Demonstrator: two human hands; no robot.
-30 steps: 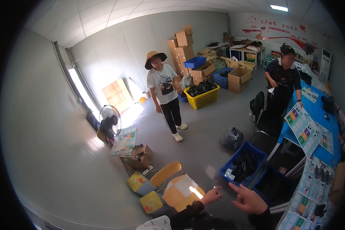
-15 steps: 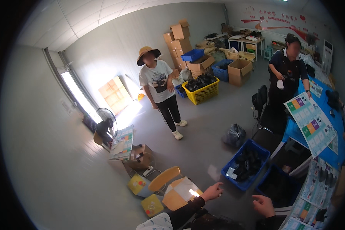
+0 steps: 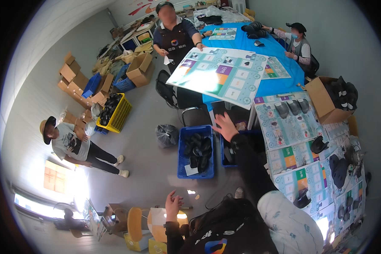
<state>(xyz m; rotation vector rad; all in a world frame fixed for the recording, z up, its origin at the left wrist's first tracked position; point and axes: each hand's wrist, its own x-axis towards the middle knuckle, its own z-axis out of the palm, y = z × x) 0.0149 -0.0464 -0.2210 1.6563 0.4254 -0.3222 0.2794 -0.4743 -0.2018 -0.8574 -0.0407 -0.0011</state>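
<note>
My right hand [image 3: 225, 127] is stretched forward with its fingers spread, holding nothing. It is just below the near edge of a large printed board [image 3: 237, 80] with coloured squares, and a gap shows between them. A standing co-worker in a dark apron [image 3: 175, 44] grips that board by its far edge. My left hand [image 3: 173, 205] is raised low in the picture, its fingers loosely bent and apart, with nothing in it. Between my hands and the board stands a blue crate [image 3: 182, 154] of black moulded parts [image 3: 197, 150]. A second blue crate [image 3: 223, 154] is partly hidden by my right arm.
A blue-covered table [image 3: 285, 86] has a seated person [image 3: 302, 53] behind it. Printed boards [image 3: 271, 110] with black parts line the right, beside a cardboard box [image 3: 319, 99]. A black bag [image 3: 167, 135], chair [image 3: 167, 91], yellow crate [image 3: 122, 114] and standing person [image 3: 74, 142] are left.
My view has swung to the right, toward the table and the co-worker with the board. My right hand has reached out and spread its fingers.
</note>
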